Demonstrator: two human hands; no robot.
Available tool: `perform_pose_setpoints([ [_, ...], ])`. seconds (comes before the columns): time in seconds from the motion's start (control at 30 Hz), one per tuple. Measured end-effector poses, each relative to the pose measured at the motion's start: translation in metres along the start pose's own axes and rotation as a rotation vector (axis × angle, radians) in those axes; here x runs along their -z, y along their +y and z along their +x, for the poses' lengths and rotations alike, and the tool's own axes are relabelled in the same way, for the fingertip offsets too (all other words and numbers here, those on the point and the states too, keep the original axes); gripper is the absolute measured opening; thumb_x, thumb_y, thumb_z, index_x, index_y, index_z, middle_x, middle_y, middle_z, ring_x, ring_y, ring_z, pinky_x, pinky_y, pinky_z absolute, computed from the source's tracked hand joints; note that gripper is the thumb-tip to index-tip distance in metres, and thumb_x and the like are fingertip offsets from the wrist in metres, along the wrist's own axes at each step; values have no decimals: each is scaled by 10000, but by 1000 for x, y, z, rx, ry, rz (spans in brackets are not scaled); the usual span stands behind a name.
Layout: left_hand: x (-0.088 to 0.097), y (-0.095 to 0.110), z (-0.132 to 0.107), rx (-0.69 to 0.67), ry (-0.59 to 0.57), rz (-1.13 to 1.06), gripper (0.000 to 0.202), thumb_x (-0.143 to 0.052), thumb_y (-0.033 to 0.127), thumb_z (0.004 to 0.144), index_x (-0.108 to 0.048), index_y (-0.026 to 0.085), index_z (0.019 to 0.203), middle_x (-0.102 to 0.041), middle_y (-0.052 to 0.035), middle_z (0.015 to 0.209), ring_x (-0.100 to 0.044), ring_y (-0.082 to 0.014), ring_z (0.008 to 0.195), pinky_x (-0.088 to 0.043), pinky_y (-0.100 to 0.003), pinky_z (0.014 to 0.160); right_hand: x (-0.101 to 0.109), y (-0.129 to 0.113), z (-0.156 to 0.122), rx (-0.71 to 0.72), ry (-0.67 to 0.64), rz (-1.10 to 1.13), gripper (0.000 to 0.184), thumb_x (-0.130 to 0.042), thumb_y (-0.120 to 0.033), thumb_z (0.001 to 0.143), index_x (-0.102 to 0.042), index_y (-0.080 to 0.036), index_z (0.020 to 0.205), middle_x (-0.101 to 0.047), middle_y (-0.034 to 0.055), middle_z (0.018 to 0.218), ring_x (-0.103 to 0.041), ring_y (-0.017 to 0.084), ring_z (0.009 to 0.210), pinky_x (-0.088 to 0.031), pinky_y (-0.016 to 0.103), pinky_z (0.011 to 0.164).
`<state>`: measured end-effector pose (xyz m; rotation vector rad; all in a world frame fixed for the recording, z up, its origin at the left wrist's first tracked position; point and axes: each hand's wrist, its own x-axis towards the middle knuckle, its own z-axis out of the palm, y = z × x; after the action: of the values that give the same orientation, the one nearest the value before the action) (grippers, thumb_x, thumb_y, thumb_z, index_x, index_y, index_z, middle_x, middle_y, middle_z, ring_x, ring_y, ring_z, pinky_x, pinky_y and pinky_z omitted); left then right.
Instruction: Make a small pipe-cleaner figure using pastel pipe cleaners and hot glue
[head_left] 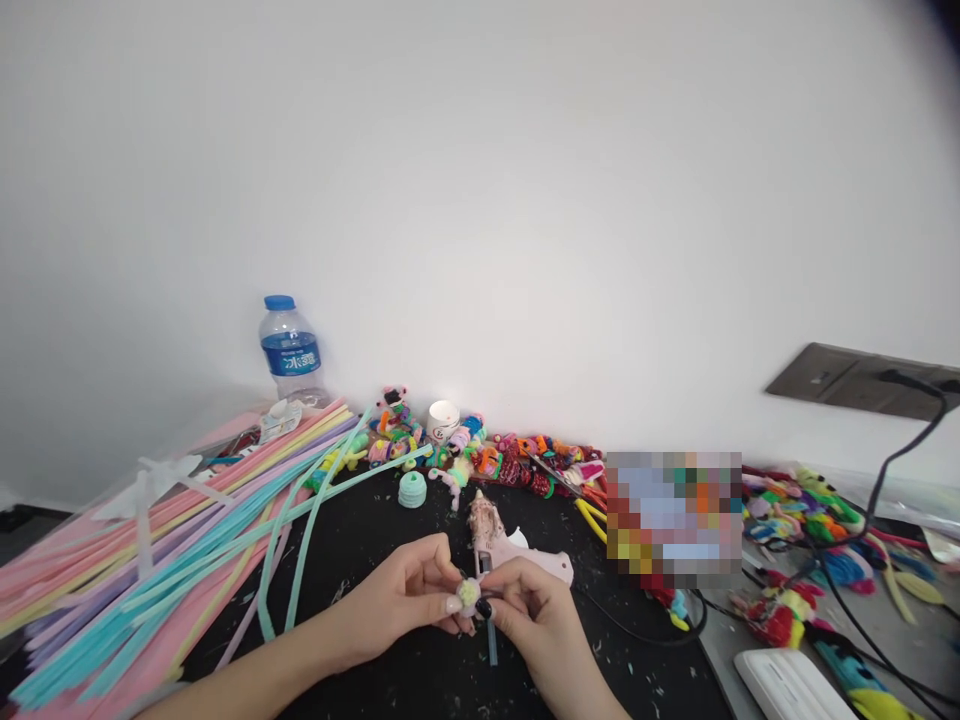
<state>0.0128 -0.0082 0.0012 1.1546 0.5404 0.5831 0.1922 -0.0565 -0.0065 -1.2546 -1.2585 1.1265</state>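
Note:
Between my two hands is a small fuzzy coil [468, 595], pale yellow at its centre and pinkish round the edge. My left hand [420, 590] pinches it from the left with thumb and fingers. From the other side, my right hand [525, 610] grips it too, a small black patch showing at the thumb tip. Just beyond my hands lies a pink hot glue gun [517, 555], its nozzle pointing away and a clear glue stick [493, 645] sticking out of its back. A mint-green coil of pipe cleaner [412, 489] stands farther off.
Bundled pastel pipe cleaners [187, 540] cover the left side, with a water bottle [291, 350] behind. Colourful pipe-cleaner figures [517, 460] and a paper cup [443, 420] line the wall. Right are a black cable [862, 540], a wall socket [847, 378] and a white box [791, 685].

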Motion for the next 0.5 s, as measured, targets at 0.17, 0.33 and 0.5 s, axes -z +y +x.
perform_pose_setpoints([
  [0.17, 4, 0, 0, 52, -42, -49, 248, -677, 206, 739, -433, 167, 764, -685, -53, 813, -665, -170, 747, -497, -307, 699, -2, -4, 0, -14, -12, 3, 214, -731, -361, 621, -679, -162, 678, -277, -102, 448, -252, 76, 440, -229, 201, 436],
  [0.33, 11, -1, 2, 96, -93, -70, 271, -718, 207, 690, -468, 159, 785, -697, -52, 793, -680, -171, 722, -507, -271, 652, -4, -7, -3, -12, -18, 14, 203, -730, -350, 618, -670, -159, 652, -279, -103, 448, -252, 75, 442, -234, 201, 440],
  [0.5, 16, -1, 6, 139, -151, -119, 309, -751, 206, 646, -473, 163, 774, -711, -58, 780, -689, -186, 705, -516, -284, 639, -4, -2, -5, -33, -29, 6, 150, -717, -283, 618, -651, -153, 651, -285, -103, 461, -255, 77, 448, -223, 203, 454],
])
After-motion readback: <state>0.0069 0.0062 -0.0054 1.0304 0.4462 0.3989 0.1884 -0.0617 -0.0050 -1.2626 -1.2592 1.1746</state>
